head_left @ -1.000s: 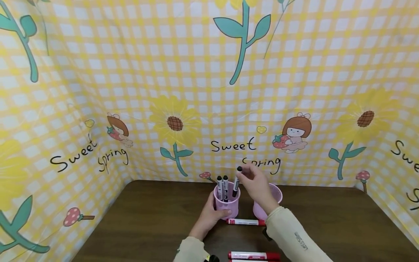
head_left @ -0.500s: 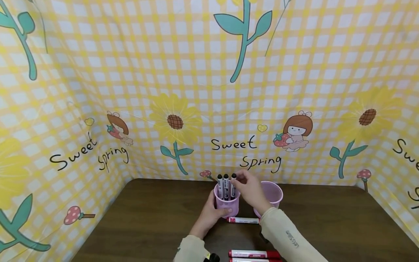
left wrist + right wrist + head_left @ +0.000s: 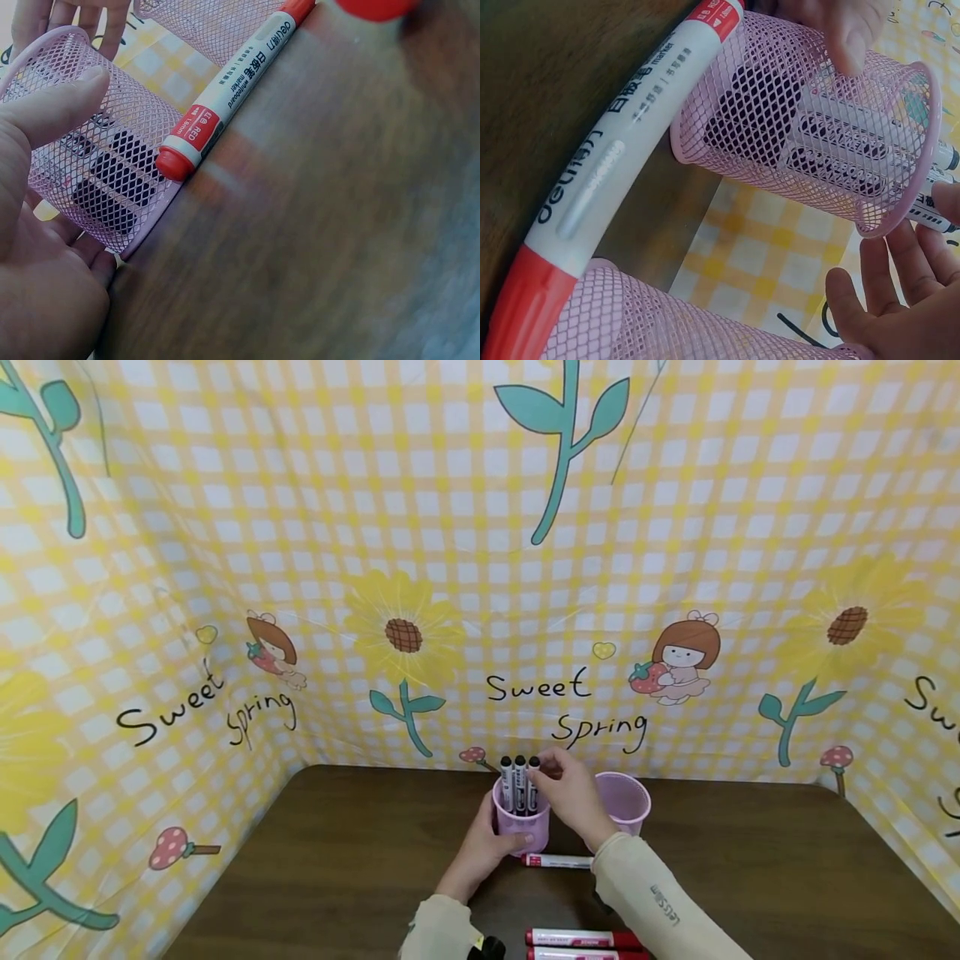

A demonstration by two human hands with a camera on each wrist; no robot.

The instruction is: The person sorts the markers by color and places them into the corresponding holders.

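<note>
My left hand (image 3: pixel 474 852) grips a pink mesh pen cup (image 3: pixel 534 833), thumb across its near side in the left wrist view. Three black-capped whiteboard markers (image 3: pixel 520 789) stand upright in this cup, their lower ends visible through the mesh. At the rim, my right hand (image 3: pixel 573 795) pinches the rightmost black marker (image 3: pixel 532 795) near its top; the right wrist view shows the thumb and fingers about it. A second pink mesh cup (image 3: pixel 628 806) stands to the right, partly behind the right hand. In front of the cups lies a red whiteboard marker (image 3: pixel 232 94).
Two more red markers (image 3: pixel 573 938) lie side by side at the table's near edge, partly under the right sleeve (image 3: pixel 660 893). The brown table (image 3: pixel 315 860) backs onto a yellow checked cloth (image 3: pixel 420 527) with printed flowers, which also rises on both sides.
The right hand has moved left and down, lowering the third black marker into the held cup, where it now stands beside the other two. The left hand keeps its grip on the cup.
</note>
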